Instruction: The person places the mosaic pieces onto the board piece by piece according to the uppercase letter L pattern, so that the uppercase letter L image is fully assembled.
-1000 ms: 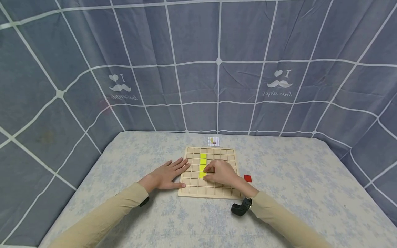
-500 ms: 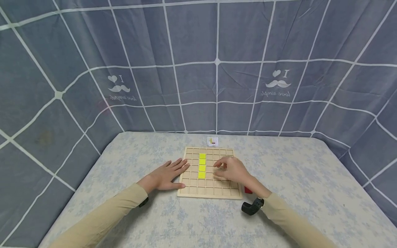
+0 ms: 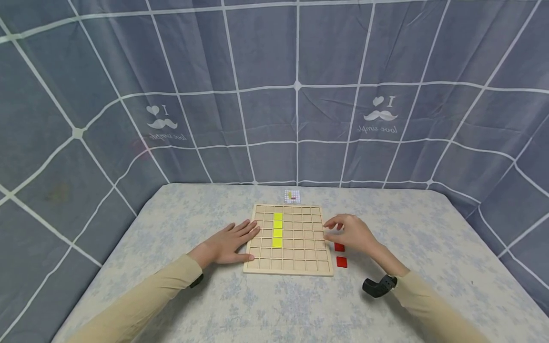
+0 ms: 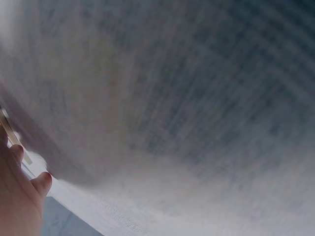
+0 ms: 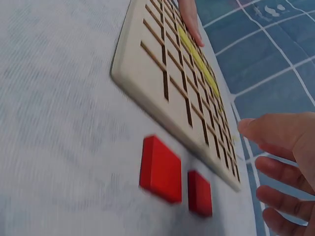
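A wooden grid board lies flat on the table, with several yellow square tiles standing in one column of its cells. My left hand rests with fingers spread on the board's left edge; only part of it appears in the left wrist view. Just past the right edge, my right hand hovers with loosely bent fingers and nothing between them. Below it on the cloth sit two red square tiles, the nearer one and the farther one, side by side next to the board's edge.
Behind the board lies a small card printed with a grid and a yellow and red pattern. A pale patterned cloth covers the table. A grey-blue checked curtain hangs at the back and sides.
My right hand has drawn away from the yellow column, moving right across the board to above the red tiles. The left hand has stayed in place.
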Available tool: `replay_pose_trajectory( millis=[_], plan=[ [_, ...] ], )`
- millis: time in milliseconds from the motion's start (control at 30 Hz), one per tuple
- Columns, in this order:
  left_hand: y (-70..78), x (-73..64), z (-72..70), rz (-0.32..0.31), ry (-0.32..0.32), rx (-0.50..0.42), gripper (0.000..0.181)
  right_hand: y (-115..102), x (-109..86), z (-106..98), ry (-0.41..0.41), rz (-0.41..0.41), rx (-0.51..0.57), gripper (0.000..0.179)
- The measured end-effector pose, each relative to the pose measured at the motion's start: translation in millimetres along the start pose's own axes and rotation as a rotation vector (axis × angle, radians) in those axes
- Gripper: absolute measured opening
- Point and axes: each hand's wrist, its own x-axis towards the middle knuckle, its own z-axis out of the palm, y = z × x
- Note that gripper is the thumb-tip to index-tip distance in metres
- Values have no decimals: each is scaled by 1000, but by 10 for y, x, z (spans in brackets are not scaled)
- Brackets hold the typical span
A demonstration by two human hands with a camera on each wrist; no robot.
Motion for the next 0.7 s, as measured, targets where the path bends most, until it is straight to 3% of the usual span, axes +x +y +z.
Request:
replay_pose_trajectory(
  millis=[433,700],
  plan=[
    [33,-23,-20,7,14,-6,81,346,-269,-50,-65,38,-51,33],
    [39,-28,-25,7,14,-10,80,433,-348,14,-40,-23,-72,29]
  ],
)
